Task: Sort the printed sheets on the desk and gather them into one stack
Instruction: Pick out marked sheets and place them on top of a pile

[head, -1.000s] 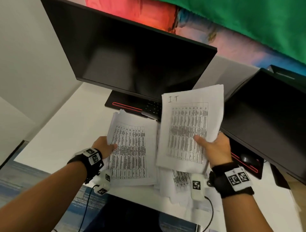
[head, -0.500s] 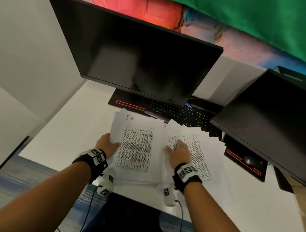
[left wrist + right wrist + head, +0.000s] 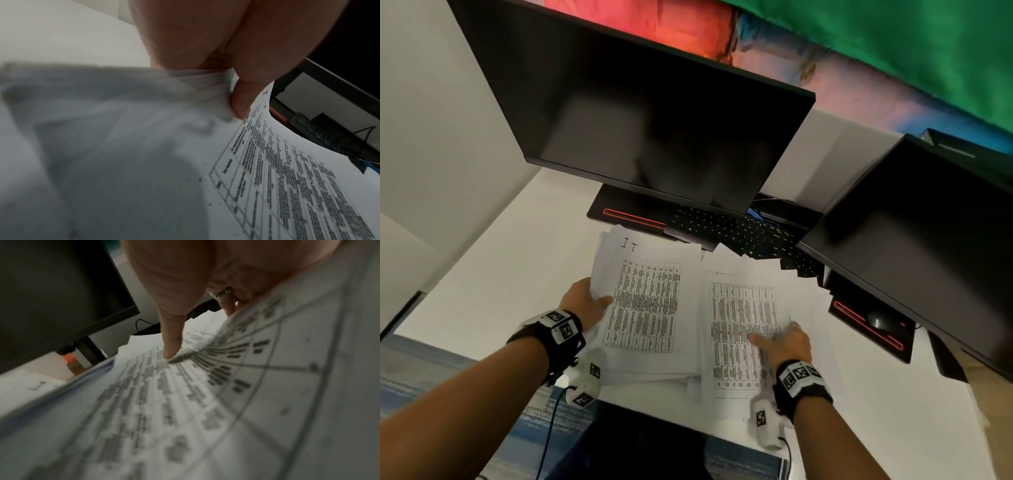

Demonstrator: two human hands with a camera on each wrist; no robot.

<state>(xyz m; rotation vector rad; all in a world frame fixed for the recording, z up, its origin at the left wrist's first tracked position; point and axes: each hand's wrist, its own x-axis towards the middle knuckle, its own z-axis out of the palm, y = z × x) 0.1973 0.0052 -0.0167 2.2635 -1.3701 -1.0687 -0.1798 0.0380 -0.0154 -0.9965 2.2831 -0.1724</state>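
A stack of printed table sheets (image 3: 647, 301) marked "IT" on top lies on the white desk (image 3: 500, 274). My left hand (image 3: 592, 299) grips its left edge, thumb on top and fingers underneath. In the left wrist view the thumb (image 3: 242, 97) pinches the stack (image 3: 287, 178). To the right lies a loose printed sheet (image 3: 739, 308) over more paper. My right hand (image 3: 787, 346) holds it near its lower right. In the right wrist view the thumb (image 3: 172, 340) presses on the sheet (image 3: 185, 402), which curls up over the fingers behind it.
A large dark monitor (image 3: 647, 113) stands behind the papers, and a second monitor (image 3: 914, 246) is at the right. A black keyboard (image 3: 729, 233) lies under them, partly covered by sheet corners. A mouse (image 3: 880, 322) sits on the right stand. A dark chair (image 3: 647, 445) is at the desk's front edge.
My right hand laid the raised "IT" sheet on the left stack, then moved right and down onto the loose sheet. My left hand kept its hold on the stack's edge.
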